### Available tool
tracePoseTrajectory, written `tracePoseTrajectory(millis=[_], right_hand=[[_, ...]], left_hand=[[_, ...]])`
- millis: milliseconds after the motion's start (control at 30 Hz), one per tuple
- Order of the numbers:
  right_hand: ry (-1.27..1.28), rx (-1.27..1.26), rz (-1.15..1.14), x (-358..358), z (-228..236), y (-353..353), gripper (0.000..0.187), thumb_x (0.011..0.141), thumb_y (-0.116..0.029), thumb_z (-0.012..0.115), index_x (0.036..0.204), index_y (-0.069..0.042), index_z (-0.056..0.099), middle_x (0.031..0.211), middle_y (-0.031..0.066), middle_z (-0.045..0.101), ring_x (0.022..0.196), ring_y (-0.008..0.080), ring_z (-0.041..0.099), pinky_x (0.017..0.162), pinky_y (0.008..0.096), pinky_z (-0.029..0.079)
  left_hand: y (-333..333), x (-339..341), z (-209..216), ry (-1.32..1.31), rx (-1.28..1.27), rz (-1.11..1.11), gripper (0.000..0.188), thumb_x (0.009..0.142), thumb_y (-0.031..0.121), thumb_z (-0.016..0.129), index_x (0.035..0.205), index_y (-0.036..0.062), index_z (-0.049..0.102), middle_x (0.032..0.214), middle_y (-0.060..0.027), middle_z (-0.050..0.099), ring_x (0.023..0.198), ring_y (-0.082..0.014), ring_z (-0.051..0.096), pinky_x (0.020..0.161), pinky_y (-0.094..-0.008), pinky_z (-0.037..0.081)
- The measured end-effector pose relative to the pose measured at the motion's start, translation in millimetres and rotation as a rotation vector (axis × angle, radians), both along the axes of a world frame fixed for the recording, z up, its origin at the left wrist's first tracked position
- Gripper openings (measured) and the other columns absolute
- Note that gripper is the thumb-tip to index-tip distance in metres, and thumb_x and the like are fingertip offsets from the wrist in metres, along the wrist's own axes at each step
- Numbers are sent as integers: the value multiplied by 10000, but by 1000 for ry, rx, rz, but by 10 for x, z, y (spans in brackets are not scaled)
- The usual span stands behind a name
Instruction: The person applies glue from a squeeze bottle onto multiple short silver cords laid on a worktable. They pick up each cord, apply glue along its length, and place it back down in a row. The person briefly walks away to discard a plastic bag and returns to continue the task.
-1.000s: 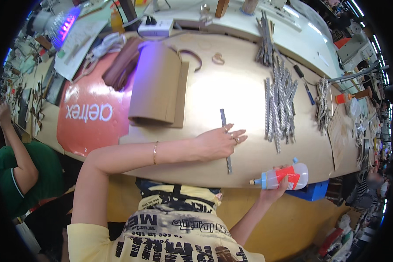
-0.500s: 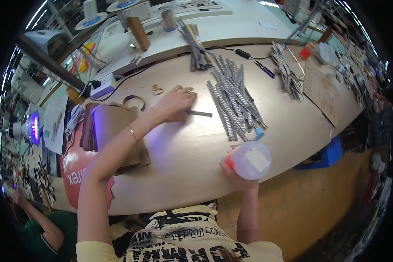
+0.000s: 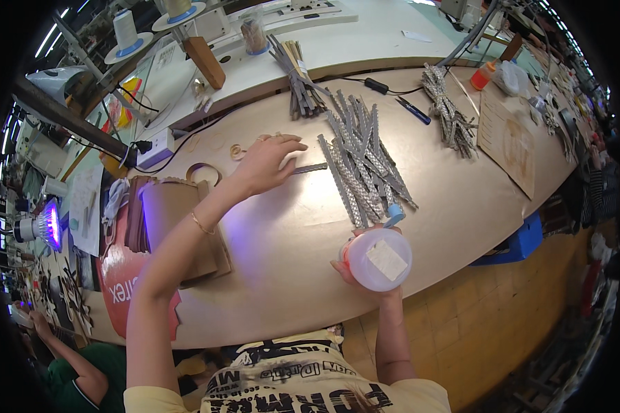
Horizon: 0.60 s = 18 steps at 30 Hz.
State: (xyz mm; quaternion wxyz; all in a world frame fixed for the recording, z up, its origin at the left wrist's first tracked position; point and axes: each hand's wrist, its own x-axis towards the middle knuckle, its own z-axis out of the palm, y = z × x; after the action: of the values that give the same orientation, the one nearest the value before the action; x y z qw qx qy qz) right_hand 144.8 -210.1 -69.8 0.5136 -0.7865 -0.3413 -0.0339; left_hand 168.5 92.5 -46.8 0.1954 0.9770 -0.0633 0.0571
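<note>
At about nine o'clock a violet lamp (image 3: pixel 48 226) glows at the edge of the workbench (image 3: pixel 296 275). Just toward the centre from it lies a red sheet (image 3: pixel 120 289) with a stack of brown cardboard pieces (image 3: pixel 176 220) partly over it.

The left hand (image 3: pixel 265 164), at about eleven o'clock from the middle of the view, lies palm down on the bench, fingers close together and bent, pressing on the near end of a single grey strip (image 3: pixel 311 168) that sticks out from under the fingertips toward three o'clock. A thin bracelet (image 3: pixel 201 224) circles the forearm. At ten o'clock from this hand sit a white power strip (image 3: pixel 155 148) and a few small tan rings (image 3: pixel 237 151).

Just past the strip's free end, at about twelve to one o'clock, a loose heap of grey patterned strips (image 3: pixel 362 162) fans across the bench; a tied bundle (image 3: pixel 300 86) lies above it.

The right hand (image 3: pixel 358 265), at about five o'clock from the centre, is wrapped around a translucent squeeze bottle (image 3: pixel 381 257) with a blue nozzle (image 3: pixel 393 219), held over the bench's front edge, its tip pointing toward the heap and close to its near end.

Further at two o'clock lie another strip bundle (image 3: pixel 448 110) and a flat brown board (image 3: pixel 510 141).
</note>
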Motion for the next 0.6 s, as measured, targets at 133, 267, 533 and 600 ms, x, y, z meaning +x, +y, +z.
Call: tracePoseTrajectory(millis=[133, 267, 533, 600], right_hand=[[-59, 216, 60, 71, 44, 116, 702, 501, -263, 945, 1008, -41, 513, 893, 67, 604, 861, 176, 637, 767, 293, 536], [-58, 293, 11, 75, 26, 173, 352, 653, -134, 822, 889, -20, 587, 821, 124, 678, 723, 256, 691, 607, 328, 547], [-107, 294, 9, -6, 100, 206, 354, 660, -141, 826, 886, -13, 586, 821, 128, 676, 719, 258, 690, 614, 332, 546], [-100, 264, 11, -34, 132, 204, 380, 638, -155, 849, 876, -15, 587, 813, 121, 676, 698, 249, 683, 607, 327, 545]], left_hand=[[-351, 40, -3, -6, 50, -130, 392, 837, 83, 592, 1223, 149, 574, 1325, -122, 540, 1170, -287, 539, 1026, -433, 380], [-714, 22, -135, -30, 240, -269, 416, 846, 84, 576, 1253, 159, 536, 1364, -120, 508, 1219, -256, 520, 1045, -443, 372], [-864, -84, -469, -183, 466, -366, 321, 858, 97, 529, 1176, 73, 569, 1338, -128, 525, 1200, -217, 549, 1038, -432, 396], [-870, -89, -541, -254, 482, -382, 286, 842, 108, 537, 1120, 58, 581, 1295, -118, 553, 1127, -209, 587, 985, -406, 432]])
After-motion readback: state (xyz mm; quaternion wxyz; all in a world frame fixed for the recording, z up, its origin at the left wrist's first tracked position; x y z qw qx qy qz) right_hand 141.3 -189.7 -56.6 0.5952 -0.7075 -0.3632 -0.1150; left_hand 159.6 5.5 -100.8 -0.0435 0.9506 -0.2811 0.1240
